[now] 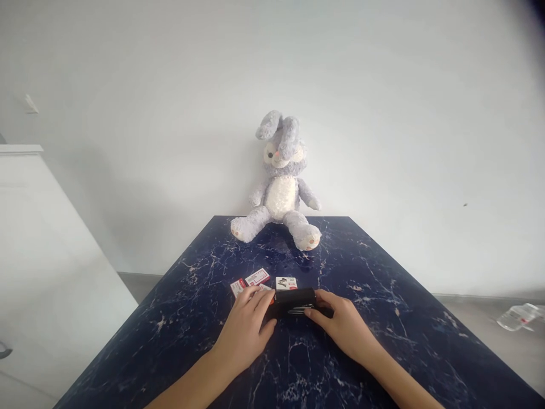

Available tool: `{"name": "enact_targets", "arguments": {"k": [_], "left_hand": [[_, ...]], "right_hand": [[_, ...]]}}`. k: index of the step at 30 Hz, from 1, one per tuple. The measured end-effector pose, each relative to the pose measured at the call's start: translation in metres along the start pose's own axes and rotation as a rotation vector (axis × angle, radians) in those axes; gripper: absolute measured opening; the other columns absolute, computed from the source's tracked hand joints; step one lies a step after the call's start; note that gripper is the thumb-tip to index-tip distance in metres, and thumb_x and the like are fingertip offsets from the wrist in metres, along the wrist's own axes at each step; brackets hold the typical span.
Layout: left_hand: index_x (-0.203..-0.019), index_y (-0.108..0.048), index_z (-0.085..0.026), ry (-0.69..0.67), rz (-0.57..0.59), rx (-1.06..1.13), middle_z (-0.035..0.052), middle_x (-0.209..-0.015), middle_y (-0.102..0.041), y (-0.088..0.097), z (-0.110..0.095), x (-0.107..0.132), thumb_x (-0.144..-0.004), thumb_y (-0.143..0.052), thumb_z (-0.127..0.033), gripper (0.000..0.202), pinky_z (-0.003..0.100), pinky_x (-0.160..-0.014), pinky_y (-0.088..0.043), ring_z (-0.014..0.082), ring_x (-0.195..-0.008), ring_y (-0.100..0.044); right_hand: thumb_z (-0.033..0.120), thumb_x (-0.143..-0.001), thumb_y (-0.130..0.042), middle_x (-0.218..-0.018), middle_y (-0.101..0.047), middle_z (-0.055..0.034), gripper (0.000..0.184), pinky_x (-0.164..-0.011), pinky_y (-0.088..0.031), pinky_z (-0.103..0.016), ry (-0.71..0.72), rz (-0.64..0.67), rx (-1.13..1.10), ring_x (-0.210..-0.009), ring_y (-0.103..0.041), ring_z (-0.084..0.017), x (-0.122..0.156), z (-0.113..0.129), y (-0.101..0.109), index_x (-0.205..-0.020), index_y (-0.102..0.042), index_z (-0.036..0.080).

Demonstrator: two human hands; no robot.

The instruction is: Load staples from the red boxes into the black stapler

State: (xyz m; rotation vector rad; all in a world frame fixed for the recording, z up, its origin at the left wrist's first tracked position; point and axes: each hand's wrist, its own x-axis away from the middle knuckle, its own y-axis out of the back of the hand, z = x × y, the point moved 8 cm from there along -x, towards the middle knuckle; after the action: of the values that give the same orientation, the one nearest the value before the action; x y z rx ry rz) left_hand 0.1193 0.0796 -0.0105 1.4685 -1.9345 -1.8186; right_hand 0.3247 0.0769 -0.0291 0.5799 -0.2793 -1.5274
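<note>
A black oblong object with a silvery strip along its near side lies between my hands on the dark blue marbled table; I cannot make out its exact kind. My right hand grips its right end, thumb in front and fingers behind. At its left end is my left hand, with thumb and index finger curved around that end and a bit of orange showing by the fingertips. Small red-and-white boxes lie just beyond my left fingers, partly covered by them. Behind the black object sits another small white box with a printed picture.
A grey plush rabbit sits at the table's far edge against the pale wall. To the left stands a white cabinet. A clear plastic bottle lies on the floor at right.
</note>
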Motion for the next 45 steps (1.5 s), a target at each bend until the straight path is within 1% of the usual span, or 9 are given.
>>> {"name": "enact_targets", "arguments": {"k": [5,9,16,20,26,31,35,39,45], "left_hand": [[-0.123,-0.056,-0.026,0.050,-0.050,-0.050,0.0083,-0.117,-0.065,0.002,0.009,0.000,-0.084,-0.067,-0.019,0.041,0.052,-0.094,-0.050,0.0315,-0.114,-0.057],[-0.112,-0.058,-0.024,0.056,-0.032,-0.080,0.0075,-0.110,-0.067,0.001,0.008,-0.001,-0.083,-0.069,-0.019,0.031,0.053,-0.095,-0.047,0.0322,-0.116,-0.054],[-0.115,-0.057,-0.024,0.036,-0.058,-0.038,0.0074,-0.114,-0.066,0.005,0.003,0.000,-0.087,-0.064,-0.017,0.029,0.051,-0.095,-0.050,0.0296,-0.114,-0.057],[-0.122,-0.055,-0.024,-0.011,-0.063,-0.045,0.0078,-0.119,-0.065,0.007,0.000,0.001,-0.090,-0.058,-0.014,0.034,0.050,-0.098,-0.049,0.0283,-0.115,-0.057],[-0.119,-0.058,-0.023,-0.059,0.000,-0.033,0.0059,-0.116,-0.067,0.004,0.005,0.000,-0.092,-0.060,-0.017,0.028,0.045,-0.097,-0.052,0.0255,-0.112,-0.060],[-0.116,-0.062,-0.024,-0.058,-0.005,-0.006,0.0047,-0.115,-0.069,0.005,0.011,-0.001,-0.093,-0.060,-0.020,0.023,0.043,-0.094,-0.053,0.0244,-0.108,-0.062],[-0.115,-0.062,-0.024,-0.043,-0.015,0.013,0.0046,-0.116,-0.069,0.003,0.011,0.001,-0.093,-0.059,-0.019,0.023,0.043,-0.095,-0.053,0.0242,-0.109,-0.062],[-0.116,-0.063,-0.023,-0.016,-0.046,0.026,0.0057,-0.116,-0.068,0.003,0.011,0.001,-0.093,-0.057,-0.017,0.024,0.044,-0.096,-0.052,0.0249,-0.109,-0.061],[-0.111,-0.066,-0.022,0.030,-0.039,0.071,0.0061,-0.112,-0.070,0.005,0.008,0.000,-0.090,-0.059,-0.014,0.024,0.044,-0.093,-0.053,0.0260,-0.105,-0.062]], "right_hand": [[0.036,-0.082,-0.062,-0.094,-0.073,-0.0034,0.016,-0.076,-0.050,-0.034,0.019,0.009,0.030,-0.086,-0.066,-0.026,-0.001,0.000,0.000,-0.091,-0.069,0.025],[0.035,-0.083,-0.061,-0.091,-0.070,-0.0039,0.014,-0.075,-0.049,-0.033,0.064,-0.044,0.124,-0.084,-0.064,-0.024,0.000,0.002,0.002,-0.088,-0.066,0.024],[0.038,-0.084,-0.060,-0.082,-0.065,-0.0031,0.016,-0.069,-0.047,-0.031,0.079,-0.070,0.241,-0.078,-0.061,-0.022,0.001,0.002,0.000,-0.077,-0.060,0.024],[0.037,-0.085,-0.058,-0.080,-0.063,-0.0025,0.018,-0.068,-0.046,-0.031,0.118,-0.097,0.278,-0.075,-0.060,-0.021,0.004,0.007,0.001,-0.074,-0.057,0.023],[0.035,-0.086,-0.057,-0.087,-0.066,-0.0034,0.014,-0.074,-0.050,-0.032,0.127,-0.074,0.173,-0.081,-0.064,-0.022,0.006,0.009,0.001,-0.080,-0.062,0.023],[0.034,-0.085,-0.059,-0.099,-0.071,-0.0047,0.015,-0.085,-0.052,-0.035,0.085,-0.042,0.043,-0.093,-0.067,-0.024,0.006,0.009,0.002,-0.092,-0.067,0.024],[0.033,-0.084,-0.059,-0.103,-0.073,-0.0038,0.018,-0.088,-0.052,-0.036,0.063,-0.017,-0.006,-0.096,-0.069,-0.025,0.006,0.007,0.002,-0.097,-0.068,0.025],[0.031,-0.084,-0.059,-0.105,-0.073,-0.0039,0.017,-0.089,-0.052,-0.035,0.057,-0.001,-0.010,-0.097,-0.069,-0.024,0.006,0.008,0.001,-0.097,-0.069,0.025],[0.033,-0.084,-0.059,-0.103,-0.073,-0.0037,0.018,-0.086,-0.053,-0.033,0.040,0.016,0.049,-0.098,-0.069,-0.025,0.005,0.008,-0.001,-0.096,-0.068,0.024]]}}
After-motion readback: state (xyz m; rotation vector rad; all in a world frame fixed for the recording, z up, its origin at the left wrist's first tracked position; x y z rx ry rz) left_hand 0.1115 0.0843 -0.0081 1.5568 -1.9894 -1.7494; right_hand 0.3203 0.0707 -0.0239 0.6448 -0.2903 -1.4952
